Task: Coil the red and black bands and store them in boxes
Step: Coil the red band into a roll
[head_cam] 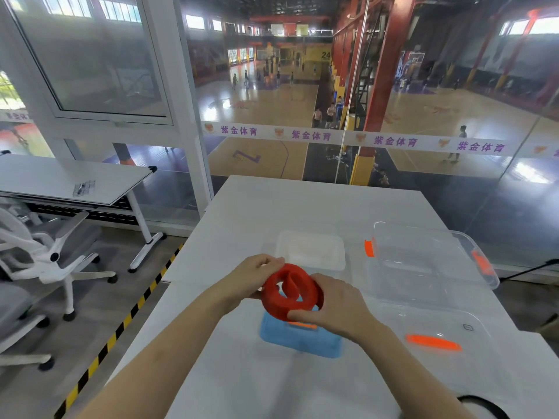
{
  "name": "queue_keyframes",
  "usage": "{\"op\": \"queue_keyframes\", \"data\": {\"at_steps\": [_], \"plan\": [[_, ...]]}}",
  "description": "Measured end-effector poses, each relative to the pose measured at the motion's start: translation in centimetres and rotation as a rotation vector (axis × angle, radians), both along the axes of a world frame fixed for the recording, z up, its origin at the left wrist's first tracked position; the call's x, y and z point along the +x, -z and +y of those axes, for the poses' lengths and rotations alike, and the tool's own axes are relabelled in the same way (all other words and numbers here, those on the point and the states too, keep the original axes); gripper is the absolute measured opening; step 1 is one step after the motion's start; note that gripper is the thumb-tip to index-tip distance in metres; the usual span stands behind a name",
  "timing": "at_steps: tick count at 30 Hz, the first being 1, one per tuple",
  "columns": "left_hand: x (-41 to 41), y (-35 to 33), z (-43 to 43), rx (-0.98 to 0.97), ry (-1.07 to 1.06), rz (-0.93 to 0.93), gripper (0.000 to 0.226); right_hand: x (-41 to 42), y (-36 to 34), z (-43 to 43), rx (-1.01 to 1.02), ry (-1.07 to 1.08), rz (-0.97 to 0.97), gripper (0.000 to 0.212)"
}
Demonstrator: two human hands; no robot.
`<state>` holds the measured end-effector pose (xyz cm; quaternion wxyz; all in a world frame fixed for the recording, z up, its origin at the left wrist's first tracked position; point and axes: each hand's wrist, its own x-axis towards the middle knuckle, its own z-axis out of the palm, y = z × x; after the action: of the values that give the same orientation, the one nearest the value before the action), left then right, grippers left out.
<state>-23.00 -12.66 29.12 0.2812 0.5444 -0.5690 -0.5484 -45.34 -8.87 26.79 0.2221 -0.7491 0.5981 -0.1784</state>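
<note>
The red band [273,300] is wound into a thick coil and held above the white table [242,213]. My left hand [257,275] pinches its upper left edge. My right hand [335,303] grips its lower right side, thumb across the bottom. Directly under the coil lies a blue box [298,338] with an orange clip; whether it is a box or a lid I cannot tell. A black band [487,405] curls at the table's near right edge, partly cut off by the frame.
A white shallow tray [311,249] sits beyond my hands. A clear box [423,258] with orange latches stands at the right, and a clear lid [438,331] with an orange handle lies nearer. Office chairs and a second desk are at the left; a glass wall is ahead.
</note>
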Motion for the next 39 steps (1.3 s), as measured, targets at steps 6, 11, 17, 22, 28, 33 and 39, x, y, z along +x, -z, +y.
{"op": "queue_keyframes", "data": {"at_steps": [6, 11, 17, 22, 28, 33, 39], "plan": [[-0.7, 0.3, -0.4, -0.107, 0.174, -0.256, 0.030, 0.8, 0.4, 0.4, -0.232, -0.115, 0.194, 0.090], [-1.5, 0.8, 0.1, -0.280, 0.083, -0.164, 0.029, 0.3, 2.6, 0.1, -0.134, -0.085, -0.082, 0.110], [-1.8, 1.6, 0.2, -0.410, -0.037, -0.052, 0.026, -0.4, 3.6, 0.7, -0.018, -0.087, -0.506, 0.098], [-2.5, 1.0, 0.5, -0.391, -0.247, 0.202, 0.027, 0.0, 3.5, 0.7, 0.023, 0.013, -0.781, 0.064], [-4.9, 1.9, 0.9, -0.282, -0.463, 0.527, 0.026, 1.5, 2.4, 0.8, -0.054, 0.097, -0.870, 0.051], [-6.0, 2.3, 1.0, -0.283, -0.515, 0.587, 0.028, 2.3, 1.3, 0.4, -0.076, 0.141, -0.849, 0.057], [-7.1, 2.5, 1.1, -0.165, -0.477, 0.702, 0.029, 1.7, 0.2, -1.1, -0.089, 0.129, -0.823, 0.047]]}}
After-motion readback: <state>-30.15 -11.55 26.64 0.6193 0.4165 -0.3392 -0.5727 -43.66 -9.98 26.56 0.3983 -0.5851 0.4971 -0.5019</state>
